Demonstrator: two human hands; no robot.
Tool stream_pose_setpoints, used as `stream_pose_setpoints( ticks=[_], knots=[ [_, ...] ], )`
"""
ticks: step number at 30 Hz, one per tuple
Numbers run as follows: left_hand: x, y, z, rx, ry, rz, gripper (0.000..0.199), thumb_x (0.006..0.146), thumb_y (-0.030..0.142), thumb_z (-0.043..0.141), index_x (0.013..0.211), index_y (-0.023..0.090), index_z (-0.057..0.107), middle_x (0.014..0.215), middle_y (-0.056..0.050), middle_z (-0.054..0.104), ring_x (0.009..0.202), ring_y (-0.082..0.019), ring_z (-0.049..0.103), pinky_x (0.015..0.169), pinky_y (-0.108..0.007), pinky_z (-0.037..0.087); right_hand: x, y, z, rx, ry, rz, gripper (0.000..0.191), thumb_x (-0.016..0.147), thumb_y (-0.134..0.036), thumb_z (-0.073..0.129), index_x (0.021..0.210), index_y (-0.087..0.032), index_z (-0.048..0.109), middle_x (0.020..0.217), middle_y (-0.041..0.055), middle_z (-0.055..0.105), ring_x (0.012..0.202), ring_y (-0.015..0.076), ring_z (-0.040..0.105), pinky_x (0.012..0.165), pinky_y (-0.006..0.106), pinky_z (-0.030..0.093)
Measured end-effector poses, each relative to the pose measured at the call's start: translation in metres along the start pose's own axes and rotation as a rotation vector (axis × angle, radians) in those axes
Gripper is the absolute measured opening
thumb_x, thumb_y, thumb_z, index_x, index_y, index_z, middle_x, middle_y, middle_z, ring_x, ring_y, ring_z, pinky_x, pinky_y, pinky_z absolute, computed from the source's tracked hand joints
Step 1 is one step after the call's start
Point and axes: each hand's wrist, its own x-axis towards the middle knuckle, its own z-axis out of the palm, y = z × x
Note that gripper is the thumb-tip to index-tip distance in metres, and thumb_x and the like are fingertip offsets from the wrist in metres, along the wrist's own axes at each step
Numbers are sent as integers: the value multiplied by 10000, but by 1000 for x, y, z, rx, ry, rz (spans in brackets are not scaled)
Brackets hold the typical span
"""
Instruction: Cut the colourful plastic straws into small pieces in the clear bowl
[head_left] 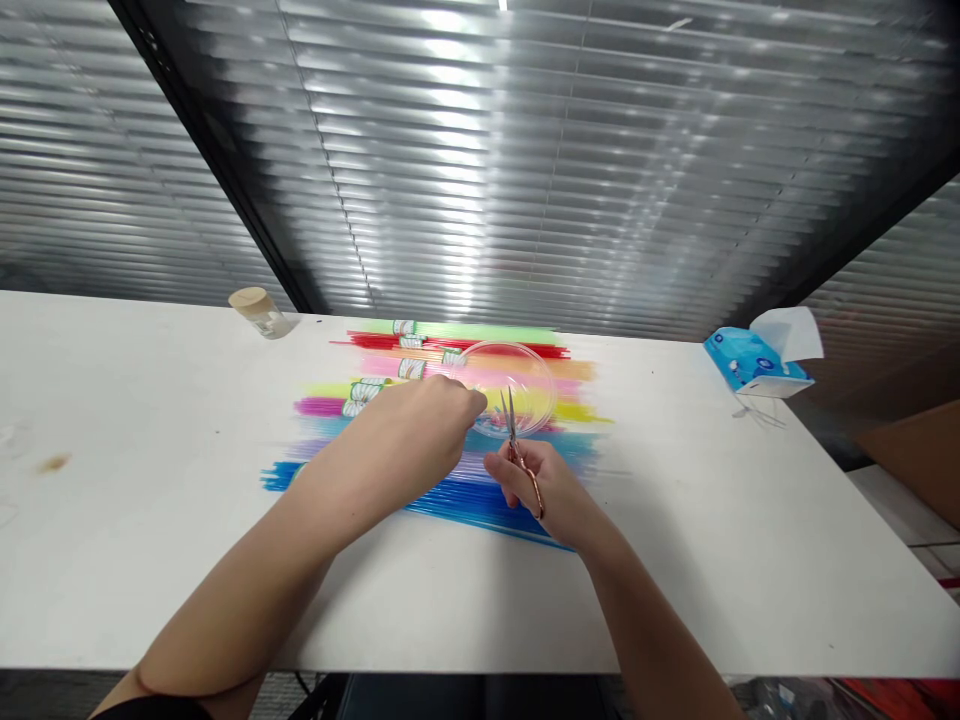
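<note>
My right hand holds rose-gold-handled scissors, their blades parted and pointing away from me over a clear round bowl. Small coloured bits lie in the bowl. My left hand is closed at the bowl's left side, close to the blade tips; what its fingers pinch is hidden or too small to name. Under and around both hands lie bundles of thin coloured sticks, among them blue, red, purple and green, several with paper bands.
The bundles lie on a white table. A jar with a wooden lid stands at the back left. At the right edge sits a blue tissue pack. Blinds rise behind the table.
</note>
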Motion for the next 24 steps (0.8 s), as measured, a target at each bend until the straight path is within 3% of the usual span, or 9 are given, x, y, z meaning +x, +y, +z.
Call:
stream_pose_setpoints(
  ticks=[24],
  knots=[
    [1,1,-1,14,5,16,213,861,51,431,797,169,596,765,-45,617,565,-144,460,498,-282,230,2,0,2,50,10,-43,555,882,-680,585,650,-205,416,558,-37,414,528,108,353,500,258,281]
  ],
)
